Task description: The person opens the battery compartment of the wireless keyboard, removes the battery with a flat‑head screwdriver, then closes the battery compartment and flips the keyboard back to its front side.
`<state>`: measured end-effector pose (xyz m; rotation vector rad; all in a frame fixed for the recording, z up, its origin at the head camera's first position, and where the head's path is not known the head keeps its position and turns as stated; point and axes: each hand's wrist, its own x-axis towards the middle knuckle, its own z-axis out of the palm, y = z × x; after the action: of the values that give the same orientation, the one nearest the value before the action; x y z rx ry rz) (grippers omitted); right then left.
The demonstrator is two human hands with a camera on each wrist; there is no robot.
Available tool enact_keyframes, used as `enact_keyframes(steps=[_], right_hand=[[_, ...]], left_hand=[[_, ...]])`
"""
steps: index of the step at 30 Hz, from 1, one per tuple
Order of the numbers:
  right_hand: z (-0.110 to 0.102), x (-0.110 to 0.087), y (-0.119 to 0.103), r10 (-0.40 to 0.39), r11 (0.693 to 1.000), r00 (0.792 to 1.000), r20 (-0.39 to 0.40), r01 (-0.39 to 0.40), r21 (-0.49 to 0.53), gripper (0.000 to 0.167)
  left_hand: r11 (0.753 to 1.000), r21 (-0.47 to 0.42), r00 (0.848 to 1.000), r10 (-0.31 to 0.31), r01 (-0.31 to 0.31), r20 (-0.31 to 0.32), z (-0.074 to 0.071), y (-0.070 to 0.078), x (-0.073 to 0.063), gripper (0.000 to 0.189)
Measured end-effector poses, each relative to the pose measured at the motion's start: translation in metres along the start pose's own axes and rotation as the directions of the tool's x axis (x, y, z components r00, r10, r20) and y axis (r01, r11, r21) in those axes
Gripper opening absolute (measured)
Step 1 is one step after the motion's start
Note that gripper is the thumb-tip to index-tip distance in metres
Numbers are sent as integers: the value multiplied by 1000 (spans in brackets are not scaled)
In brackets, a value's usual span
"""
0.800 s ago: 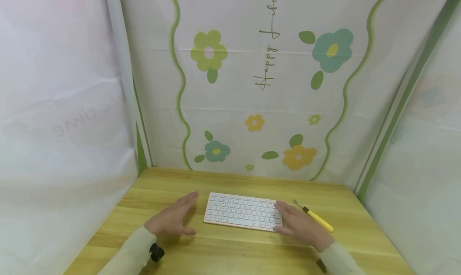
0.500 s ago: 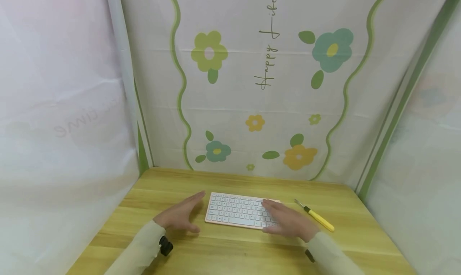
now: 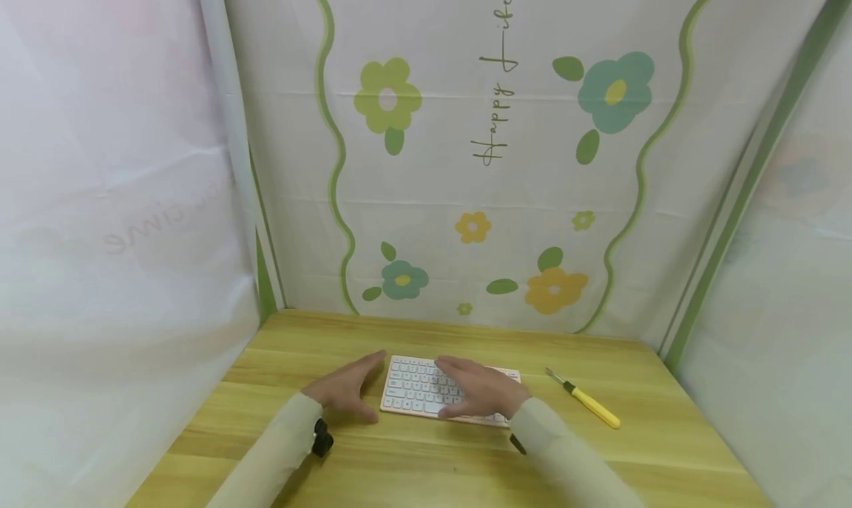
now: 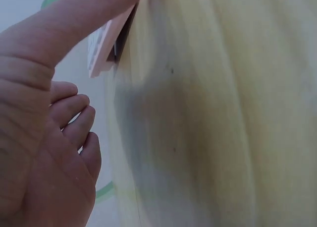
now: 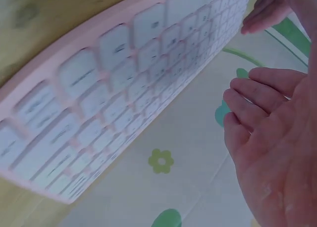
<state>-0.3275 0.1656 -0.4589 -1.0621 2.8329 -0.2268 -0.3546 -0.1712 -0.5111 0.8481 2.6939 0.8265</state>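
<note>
A small white keyboard with a pink edge (image 3: 416, 390) lies flat on the wooden table. Just beside its left end is my left hand (image 3: 346, 390), fingers extended and thumb spread, holding nothing. Over the keyboard's middle and right part hovers my right hand (image 3: 482, 390), hiding many of the keys. In the right wrist view the keys (image 5: 119, 73) show below that hand, with a gap between palm and keyboard. The left wrist view catches only a corner of the keyboard (image 4: 106, 46) behind the thumb.
To the right of the keyboard lies a screwdriver with a yellow handle (image 3: 595, 407), its metal tip toward the back. A white flowered curtain (image 3: 426, 175) stands behind the wooden table (image 3: 439, 471), and more white cloth hangs at both sides.
My right hand has moved left from the keyboard's right end to over its middle. My left hand has shifted right, closer to the keyboard's left end. Keyboard and screwdriver stay put.
</note>
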Motion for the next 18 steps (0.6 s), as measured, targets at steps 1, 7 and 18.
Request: enact_keyframes(steps=[1,7,18], right_hand=[[0,4,-2,1,1000,1000,4,-1,-5,100],[-1,28,-12,47,999,999,17,-47,8,101],[7,57,-28,71,996,997,28,-73,60,104]], left_hand=[[1000,-4,1000,5,-5,3,-1,1,2,127],[999,-25,1000,20,-20,18,-3,2,17,131],[996,-88,998,34,-30,46,0,-6,30,132]])
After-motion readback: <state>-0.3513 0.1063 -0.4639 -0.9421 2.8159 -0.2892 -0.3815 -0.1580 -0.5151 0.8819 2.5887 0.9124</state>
